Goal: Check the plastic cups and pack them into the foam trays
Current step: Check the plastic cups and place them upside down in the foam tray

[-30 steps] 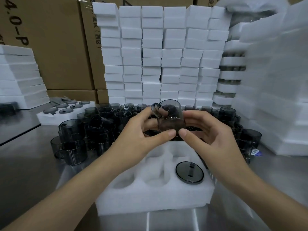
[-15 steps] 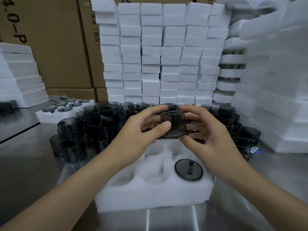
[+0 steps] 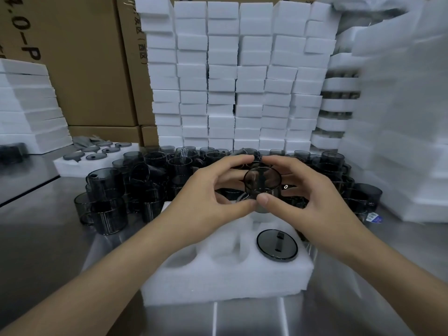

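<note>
Inspection step: left hand (image 3: 206,197) and right hand (image 3: 312,197) pinch one smoky plastic cup (image 3: 262,183), mouth toward camera. Next, probably: seat it in foam tray (image 3: 218,280).

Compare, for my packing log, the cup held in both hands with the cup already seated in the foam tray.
The held cup is lifted above the foam tray, tilted with one round end toward the camera, pinched by the left hand and right hand. The seated cup sits untouched in the near right pocket. Both are smoky grey plastic.

left hand (image 3: 203,202): fingers curled, thumb forward | right hand (image 3: 312,202): mirrored, thumbs nearly touching | forearms converging
</note>
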{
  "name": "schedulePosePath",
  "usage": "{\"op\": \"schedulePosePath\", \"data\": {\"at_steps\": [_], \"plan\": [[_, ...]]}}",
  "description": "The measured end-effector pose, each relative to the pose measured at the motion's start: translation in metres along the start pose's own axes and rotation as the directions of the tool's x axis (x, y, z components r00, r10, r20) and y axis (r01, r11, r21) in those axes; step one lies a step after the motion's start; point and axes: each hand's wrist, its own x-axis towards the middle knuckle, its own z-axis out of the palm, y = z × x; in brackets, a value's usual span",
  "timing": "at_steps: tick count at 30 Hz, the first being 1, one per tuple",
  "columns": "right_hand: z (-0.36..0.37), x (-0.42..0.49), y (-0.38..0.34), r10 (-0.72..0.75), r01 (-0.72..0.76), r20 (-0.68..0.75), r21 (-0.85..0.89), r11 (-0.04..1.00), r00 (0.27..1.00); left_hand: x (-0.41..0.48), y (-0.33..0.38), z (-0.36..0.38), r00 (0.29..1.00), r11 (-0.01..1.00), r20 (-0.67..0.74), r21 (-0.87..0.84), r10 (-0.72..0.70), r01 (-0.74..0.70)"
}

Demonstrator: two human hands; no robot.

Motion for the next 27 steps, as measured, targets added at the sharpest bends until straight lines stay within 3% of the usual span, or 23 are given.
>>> {"op": "schedulePosePath", "data": {"at_steps": [9,21,27], "plan": [[-0.002,0.002,0.009,0.085,-0.079,0.106,-0.064,0.995,0.991,0.000,-0.005,0.000,0.982,0.985,0.098,0.074,-0.164,0.157],[0.000,0.000,0.013,0.062,-0.049,0.111,-0.115,0.992,0.992,0.001,-0.009,0.000,0.994,0.989,0.073,0.134,-0.079,0.069],[-0.004,0.001,0.015,0.117,-0.082,0.164,-0.206,0.975,0.979,0.001,-0.011,0.000,0.990,0.970,0.070,0.218,-0.123,0.105]]}}
